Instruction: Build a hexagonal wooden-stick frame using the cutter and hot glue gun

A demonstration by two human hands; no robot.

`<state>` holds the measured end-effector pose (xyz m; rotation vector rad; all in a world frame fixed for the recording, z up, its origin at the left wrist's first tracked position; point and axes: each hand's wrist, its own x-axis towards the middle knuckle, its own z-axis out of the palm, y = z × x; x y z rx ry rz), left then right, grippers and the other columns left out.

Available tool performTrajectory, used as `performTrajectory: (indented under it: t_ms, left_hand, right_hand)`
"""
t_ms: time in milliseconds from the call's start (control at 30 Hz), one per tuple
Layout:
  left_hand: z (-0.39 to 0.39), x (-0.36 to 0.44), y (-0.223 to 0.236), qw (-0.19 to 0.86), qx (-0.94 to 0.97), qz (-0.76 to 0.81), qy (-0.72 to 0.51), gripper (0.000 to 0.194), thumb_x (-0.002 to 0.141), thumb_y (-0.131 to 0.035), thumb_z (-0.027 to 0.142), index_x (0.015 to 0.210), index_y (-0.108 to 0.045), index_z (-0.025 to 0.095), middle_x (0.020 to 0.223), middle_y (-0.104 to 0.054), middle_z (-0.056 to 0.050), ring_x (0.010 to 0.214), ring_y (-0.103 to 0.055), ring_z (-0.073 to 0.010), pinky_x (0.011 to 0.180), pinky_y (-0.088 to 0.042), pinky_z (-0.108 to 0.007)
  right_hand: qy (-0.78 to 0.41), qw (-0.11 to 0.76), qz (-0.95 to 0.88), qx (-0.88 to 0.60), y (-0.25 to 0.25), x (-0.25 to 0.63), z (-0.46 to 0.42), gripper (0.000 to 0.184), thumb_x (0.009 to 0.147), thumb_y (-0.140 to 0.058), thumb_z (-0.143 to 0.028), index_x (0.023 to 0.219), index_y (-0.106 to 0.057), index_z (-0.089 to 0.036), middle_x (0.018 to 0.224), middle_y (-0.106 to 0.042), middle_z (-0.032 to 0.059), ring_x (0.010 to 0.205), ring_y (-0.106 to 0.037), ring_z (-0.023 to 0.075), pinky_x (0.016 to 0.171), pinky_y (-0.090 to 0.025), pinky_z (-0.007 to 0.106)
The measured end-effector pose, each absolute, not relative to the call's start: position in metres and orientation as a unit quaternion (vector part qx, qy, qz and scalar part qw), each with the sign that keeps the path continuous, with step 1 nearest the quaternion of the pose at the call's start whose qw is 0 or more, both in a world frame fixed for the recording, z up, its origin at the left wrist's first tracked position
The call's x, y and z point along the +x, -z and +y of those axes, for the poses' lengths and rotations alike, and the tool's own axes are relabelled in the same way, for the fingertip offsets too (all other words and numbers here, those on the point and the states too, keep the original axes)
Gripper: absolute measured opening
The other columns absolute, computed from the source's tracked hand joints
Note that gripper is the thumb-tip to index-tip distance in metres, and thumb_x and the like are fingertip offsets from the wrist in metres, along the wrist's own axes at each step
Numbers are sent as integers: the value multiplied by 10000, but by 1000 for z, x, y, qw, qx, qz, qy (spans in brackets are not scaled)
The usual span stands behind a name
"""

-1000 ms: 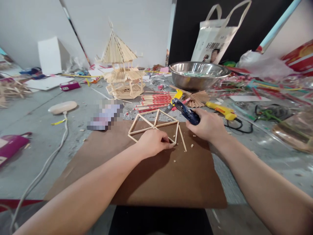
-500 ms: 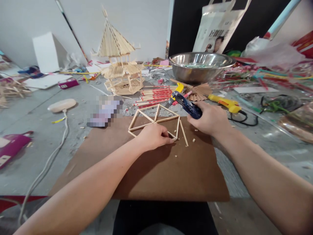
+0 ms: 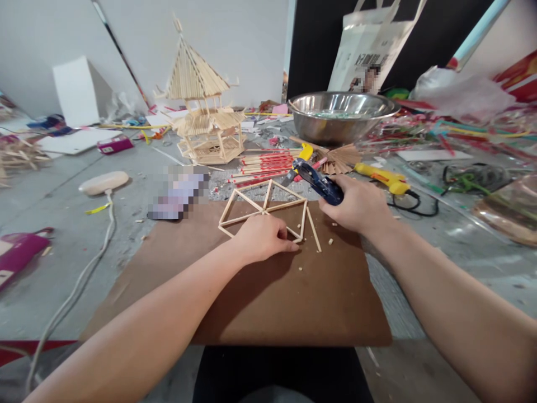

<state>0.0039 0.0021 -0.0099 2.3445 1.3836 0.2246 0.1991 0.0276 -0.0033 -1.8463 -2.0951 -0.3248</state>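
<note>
On a brown board [image 3: 293, 313] lies a hexagonal frame of thin wooden sticks [image 3: 285, 206], with spokes meeting at its centre. My left hand [image 3: 266, 238] rests over the frame's near side, thumb and fingers closed at the stick by the near right corner. It hides part of the near edge. Just right of the frame, a loose wooden stick [image 3: 314, 229] lies with small cut-off bits of wood around it. My right hand [image 3: 356, 201] is wrapped round a dark blue pliers-like cutter [image 3: 321, 182], held above the board's far right; its jaws point up and left.
Behind the board are red-tipped sticks [image 3: 268, 167], a yellow-handled knife [image 3: 305, 151], a stick-built pagoda model [image 3: 210, 137] and a steel bowl [image 3: 310, 126]. A yellow glue gun [image 3: 384, 176] with a cord lies right. A phone [image 3: 180, 196] and a white corded device [image 3: 104, 182] lie left.
The view has shifted slightly, so everything sits a little further left. My left fingers have barely moved at the frame's corner; my right hand still holds the cutter.
</note>
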Motion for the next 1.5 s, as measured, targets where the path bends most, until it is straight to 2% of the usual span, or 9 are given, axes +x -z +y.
performTrajectory:
  t_ms: [133,333,600,767,933,1167,1300,1400,1500]
  left_hand:
    - [0,4,12,187,851,483,-87,303,635,-546,481,613,-595,183,545,-565,2,524,-487,-127,524,-314,-241]
    - [0,2,11,191,855,475,-89,274,674,-522,441,632,-587,178,577,-582,8,562,-506,-122,577,-334,-244]
    - [1,0,11,191,864,457,-93,250,703,-507,405,646,-597,179,577,-585,10,569,-504,-113,632,-342,-259]
    - [0,0,10,191,866,453,-92,224,701,-516,382,652,-602,181,602,-604,9,585,-519,-117,652,-346,-265]
    - [1,-1,12,222,864,440,-103,174,705,-522,344,773,-618,216,708,-638,26,662,-553,-119,694,-353,-257]
    - [1,-1,12,227,864,436,-108,168,703,-526,343,771,-623,223,702,-646,31,670,-563,-118,704,-363,-259]
    - [0,-2,12,221,866,433,-115,156,705,-513,323,759,-624,227,707,-652,33,665,-567,-120,701,-371,-266]
    - [-1,-2,12,208,872,429,-109,150,709,-491,280,761,-622,229,713,-654,33,664,-569,-124,716,-373,-286]
    - [-2,-2,11,194,879,425,-99,155,709,-477,255,766,-618,226,722,-656,28,679,-572,-134,765,-358,-330]
  right_hand:
    - [106,136,-721,-671,3,206,34,453,671,-478,-483,1025,-518,-205,831,-623,83,717,-567,244,557,-365,317]
    - [81,81,-674,-730,0,222,47,662,633,-432,-630,1098,-457,-161,942,-591,140,816,-553,300,611,-387,368]
    - [61,36,-681,-729,8,227,50,674,646,-393,-662,1053,-480,-133,952,-570,184,853,-530,317,666,-370,395]
    - [79,24,-670,-738,14,227,55,721,617,-376,-696,1057,-480,-134,951,-568,175,857,-528,320,678,-376,399]
    - [102,11,-674,-732,20,229,58,746,626,-325,-715,1031,-499,-113,962,-563,178,897,-510,320,736,-357,418]
    - [92,10,-681,-727,26,230,60,767,641,-286,-719,1065,-497,-116,1035,-540,177,957,-480,319,774,-337,417]
    - [68,48,-690,-719,19,233,59,687,701,-249,-670,1072,-513,-155,1052,-543,147,966,-480,290,781,-337,403]
    - [93,134,-661,-732,8,242,57,532,783,-251,-536,1023,-549,-167,1014,-570,116,963,-480,243,804,-329,357]
    - [143,206,-568,-784,-2,260,56,382,789,-315,-410,963,-571,-186,966,-586,89,958,-463,206,846,-291,323]
